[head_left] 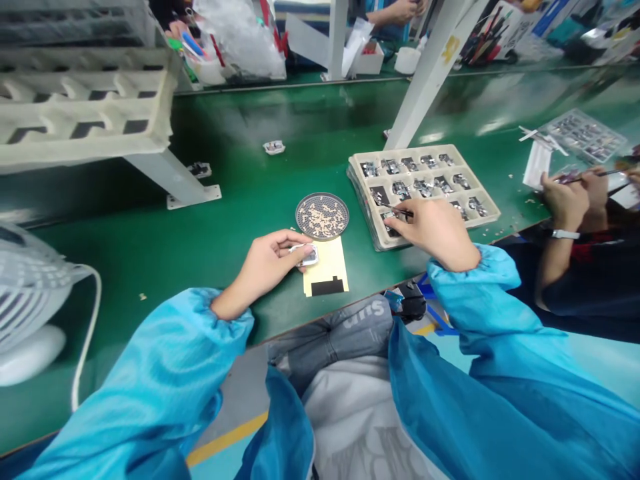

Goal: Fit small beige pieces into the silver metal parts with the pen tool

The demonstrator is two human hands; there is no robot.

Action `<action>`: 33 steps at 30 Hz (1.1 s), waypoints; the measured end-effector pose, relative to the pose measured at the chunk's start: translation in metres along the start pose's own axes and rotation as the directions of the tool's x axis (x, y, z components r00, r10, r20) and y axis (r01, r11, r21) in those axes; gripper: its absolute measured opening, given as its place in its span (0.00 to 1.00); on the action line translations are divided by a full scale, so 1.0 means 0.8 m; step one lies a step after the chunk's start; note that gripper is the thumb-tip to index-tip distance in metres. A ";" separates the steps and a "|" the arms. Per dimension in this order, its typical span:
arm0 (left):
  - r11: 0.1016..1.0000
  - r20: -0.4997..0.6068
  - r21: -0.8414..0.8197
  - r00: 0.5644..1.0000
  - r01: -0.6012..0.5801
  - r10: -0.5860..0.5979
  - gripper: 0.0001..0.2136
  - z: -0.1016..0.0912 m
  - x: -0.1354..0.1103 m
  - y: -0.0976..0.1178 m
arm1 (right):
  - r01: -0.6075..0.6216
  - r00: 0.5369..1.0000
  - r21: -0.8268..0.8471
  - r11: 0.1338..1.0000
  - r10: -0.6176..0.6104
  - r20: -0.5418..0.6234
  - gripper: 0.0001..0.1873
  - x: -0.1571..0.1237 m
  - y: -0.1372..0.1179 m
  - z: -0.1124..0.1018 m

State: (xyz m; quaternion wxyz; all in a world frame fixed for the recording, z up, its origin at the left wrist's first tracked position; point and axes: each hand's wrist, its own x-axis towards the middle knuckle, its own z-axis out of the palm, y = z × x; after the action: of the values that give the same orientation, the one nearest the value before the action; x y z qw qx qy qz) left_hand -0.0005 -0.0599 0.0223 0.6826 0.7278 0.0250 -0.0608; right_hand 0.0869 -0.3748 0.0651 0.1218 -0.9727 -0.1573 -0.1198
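Pinching a small white-framed part (311, 255) between thumb and fingers, the left hand (273, 259) sits just left of the middle of the frame. From where I stand, the part's long axis runs roughly left to right, a little tilted, and it juts from the fingertips toward the right. It lies at the right end of that hand, over the upper part of a yellow paper (331, 257); whether it touches the paper, I cannot tell.

Right of centre, the right hand (435, 227) closes narrowly around dark tweezers (400, 211). They point leftward and slightly up the frame, their long axis nearly level, sticking out past the fingers on the hand's left side. Their tips are over the left end of a beige compartment tray (363, 193), whose pockets hold small metallic parts; I cannot see whether they grip anything.

Just above the yellow paper stands a round dark dish (302, 217) scattered with tan bits, and a black strip (327, 287) lies on the paper's lower edge. Farther up the green bench (240, 220), another white-framed piece (274, 147) rests alone. At the left edge is a white fan (30, 287); at the far right, a co-worker's hands (567, 197) work near a clear tray (583, 135).
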 end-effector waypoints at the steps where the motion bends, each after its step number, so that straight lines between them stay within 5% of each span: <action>1: 0.999 -0.001 -0.037 1.000 0.008 -0.008 0.21 0.000 0.000 0.001 | 0.018 1.000 0.020 1.000 -0.018 0.011 0.14 0.000 0.001 -0.001; 6: 0.998 -0.010 -0.060 1.000 0.029 -0.030 0.20 0.000 -0.002 0.002 | -0.016 0.998 0.382 0.924 0.035 -0.042 0.13 -0.006 -0.006 -0.018; 8: 0.999 -0.008 -0.028 1.000 0.029 -0.029 0.20 -0.002 -0.003 0.000 | -0.008 0.995 0.595 0.804 0.066 -0.076 0.14 -0.013 -0.024 -0.017; 11: 0.999 0.004 -0.044 1.000 0.005 -0.005 0.22 -0.006 -0.005 -0.002 | -0.024 0.999 0.837 0.547 -0.016 0.039 0.17 -0.026 -0.066 0.002; 16: 0.990 -0.011 -0.098 0.995 -0.100 0.100 0.20 -0.008 -0.006 -0.002 | -0.188 0.966 0.929 0.319 -0.110 0.233 0.21 -0.036 -0.126 0.054; 26: 0.964 0.003 -0.149 0.975 -0.219 0.222 0.26 -0.004 -0.009 -0.007 | -0.262 0.957 0.917 0.302 -0.042 0.287 0.25 -0.033 -0.149 0.074; 33: 0.978 -0.015 0.021 0.978 -0.208 0.208 0.27 -0.002 -0.012 -0.010 | -0.296 0.948 0.914 0.276 -0.030 0.316 0.26 -0.032 -0.148 0.078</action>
State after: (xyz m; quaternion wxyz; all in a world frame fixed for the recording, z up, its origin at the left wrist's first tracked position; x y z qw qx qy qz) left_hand -0.0107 -0.0577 0.0156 0.6777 0.7337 -0.0460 0.0168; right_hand 0.0355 -0.2556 0.0231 0.6640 -0.7225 -0.1293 0.1427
